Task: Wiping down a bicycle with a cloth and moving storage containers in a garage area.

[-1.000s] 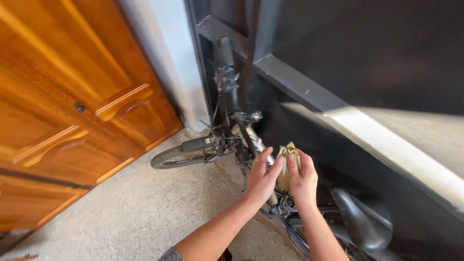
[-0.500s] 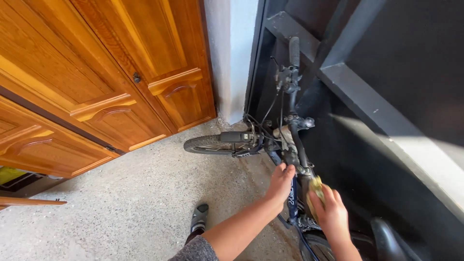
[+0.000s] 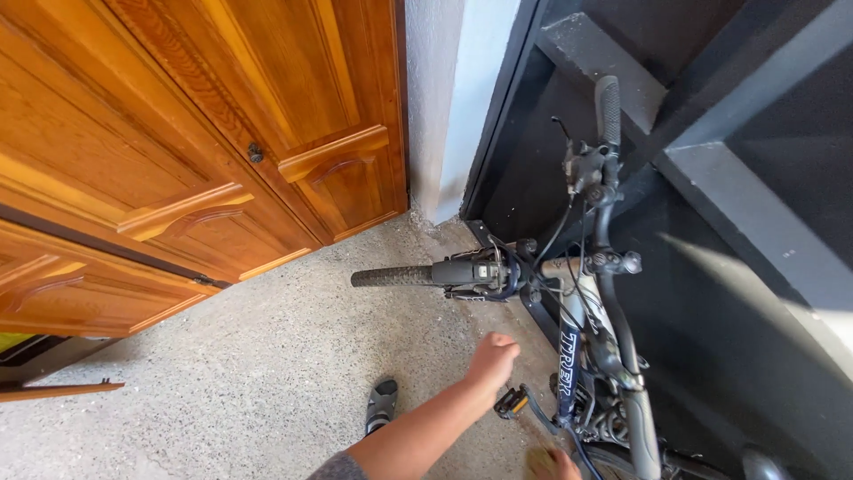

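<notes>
A: Bike [image 3: 577, 338], blue and white metal, leaning on the black wall at the right?

B: Yes. Left hand [image 3: 491, 358] is a loose fist, holding nothing, beside its frame.

A: Right hand [image 3: 558, 463]?

B: Bottom edge, pressing a yellow-green rag [image 3: 538, 459] low down, so wiping looks underway. Grip unclear.

Daylight floods the left side, and the wooden doors [image 3: 204, 151] glow warm orange with a soft sheen on their panels. The speckled floor [image 3: 267, 373] is evenly lit and sharp. Over on the right the black gate [image 3: 711, 116] sinks into deep shade, cut by one slanting sunlit patch [image 3: 755, 293]. The bicycle [image 3: 577, 302] sits dim against it, dark on dark. Straight lines bow towards the corners. At the bottom edge the right hand [image 3: 555, 462] is cropped and slightly soft.
</notes>
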